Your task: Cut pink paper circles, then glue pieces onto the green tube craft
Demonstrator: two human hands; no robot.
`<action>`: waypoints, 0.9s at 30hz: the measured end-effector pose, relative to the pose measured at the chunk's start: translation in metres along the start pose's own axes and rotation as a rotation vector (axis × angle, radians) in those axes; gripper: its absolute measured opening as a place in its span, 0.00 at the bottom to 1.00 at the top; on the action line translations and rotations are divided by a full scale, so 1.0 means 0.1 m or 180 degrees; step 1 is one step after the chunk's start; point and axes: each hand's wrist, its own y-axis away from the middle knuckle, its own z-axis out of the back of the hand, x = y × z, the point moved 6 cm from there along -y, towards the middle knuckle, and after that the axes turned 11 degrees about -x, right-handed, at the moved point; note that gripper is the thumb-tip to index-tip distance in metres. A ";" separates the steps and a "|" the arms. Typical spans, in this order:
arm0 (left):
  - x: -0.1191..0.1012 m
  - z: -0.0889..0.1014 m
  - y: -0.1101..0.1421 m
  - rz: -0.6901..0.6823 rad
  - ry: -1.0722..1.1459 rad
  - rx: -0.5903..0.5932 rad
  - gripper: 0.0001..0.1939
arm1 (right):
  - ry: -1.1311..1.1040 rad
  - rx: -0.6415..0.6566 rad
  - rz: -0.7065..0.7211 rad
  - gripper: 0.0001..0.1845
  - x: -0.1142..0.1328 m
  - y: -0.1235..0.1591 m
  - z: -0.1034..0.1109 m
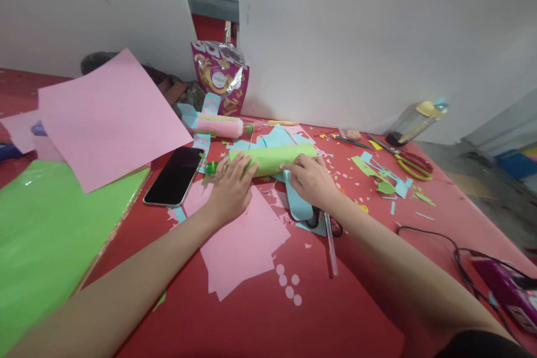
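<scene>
A bottle (272, 159) wrapped in light green paper lies on its side across the red table, its green cap pointing left. My left hand (232, 189) curls its fingers over the cap end. At the other end, my right hand (311, 179) presses its fingertips and thumb on the green paper. Under and beside the bottle are blue paper pieces (298, 198) and pink sheets (247, 240). Scissors with black handles (312, 218) show partly below my right hand. Behind lies a second bottle (220, 126), wrapped in pink with blue dotted flaps.
A black phone (174, 176) lies left, beside a green packet (46, 235) and large pink sheets (109, 117). A purple snack bag (222, 75) stands behind. Red-handled scissors (413, 165), paper scraps and a clear bottle (413, 123) are right. A cable (436, 230) runs near the right edge.
</scene>
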 end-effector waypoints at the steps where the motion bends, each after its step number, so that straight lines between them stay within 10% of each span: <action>1: 0.00 0.00 0.00 -0.0006 -0.0016 0.0004 0.22 | -0.0015 0.0031 -0.0022 0.17 0.00 0.00 0.00; 27: 0.00 0.00 0.01 -0.0017 0.0004 0.0030 0.22 | -0.0071 0.0202 -0.0127 0.16 0.00 -0.03 -0.02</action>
